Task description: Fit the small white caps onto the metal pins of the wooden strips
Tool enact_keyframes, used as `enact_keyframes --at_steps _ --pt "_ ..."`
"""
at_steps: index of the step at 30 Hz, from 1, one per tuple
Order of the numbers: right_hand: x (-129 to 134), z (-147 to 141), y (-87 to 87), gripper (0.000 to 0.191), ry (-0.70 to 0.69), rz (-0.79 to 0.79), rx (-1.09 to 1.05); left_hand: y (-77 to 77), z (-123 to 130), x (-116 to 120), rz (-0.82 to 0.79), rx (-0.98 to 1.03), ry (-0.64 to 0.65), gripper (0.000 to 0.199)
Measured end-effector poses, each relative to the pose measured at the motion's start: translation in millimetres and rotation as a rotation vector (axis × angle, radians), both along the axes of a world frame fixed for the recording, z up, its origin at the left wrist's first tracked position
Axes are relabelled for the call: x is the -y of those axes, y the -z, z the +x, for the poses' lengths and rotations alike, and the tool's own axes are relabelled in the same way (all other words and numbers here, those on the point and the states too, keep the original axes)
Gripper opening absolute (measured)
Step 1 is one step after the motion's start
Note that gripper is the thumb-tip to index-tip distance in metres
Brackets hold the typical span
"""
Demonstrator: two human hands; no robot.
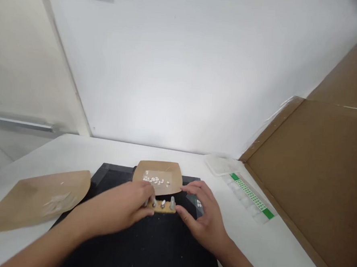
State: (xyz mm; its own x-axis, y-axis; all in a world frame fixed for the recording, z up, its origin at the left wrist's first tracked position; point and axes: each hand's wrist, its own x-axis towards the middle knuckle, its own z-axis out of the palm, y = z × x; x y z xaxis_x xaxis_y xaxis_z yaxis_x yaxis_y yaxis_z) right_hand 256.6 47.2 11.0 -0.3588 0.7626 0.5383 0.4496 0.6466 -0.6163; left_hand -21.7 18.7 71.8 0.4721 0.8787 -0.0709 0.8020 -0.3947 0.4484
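A small tan strip point(167, 207), like wood, lies on the black mat in front of me. Small white pieces point(163, 204) and translucent upright pieces point(172, 203) stand along it. My left hand point(136, 199) is closed at the strip's left end, thumb at the front edge, fingers above beside a clear piece; the fingers hide that end. At the other end, the thumb of my right hand point(205, 215) touches or nearly touches the strip, its fingers spread. Just behind is a brown paper tray point(173, 169) holding several white pill-like pieces point(155, 180).
The black mat point(159, 245) covers the middle of the white table point(105, 147). Another brown tray point(19, 204) with clear pieces is at left. White pieces point(198, 203) lie past my right hand. At right are a clear lid point(221, 164), a green-labelled clear package point(251, 196) and cardboard point(312, 170).
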Motion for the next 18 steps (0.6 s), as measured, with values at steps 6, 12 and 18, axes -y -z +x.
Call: enact_keyframes --at_steps 6,12,18 --pt "22.6 -35.9 9.9 0.031 -0.34 -0.167 0.122 50.4 -23.8 78.0 -0.2 0.158 -0.252 0.015" --pt "27.0 -61.2 21.0 0.036 -0.355 -0.207 0.132 59.2 -27.1 85.9 -0.125 0.177 -0.27 0.014" --pt "25.9 -76.0 28.9 0.003 -0.443 -0.309 0.097 65.6 -22.9 82.8 -0.076 0.134 -0.245 0.009"
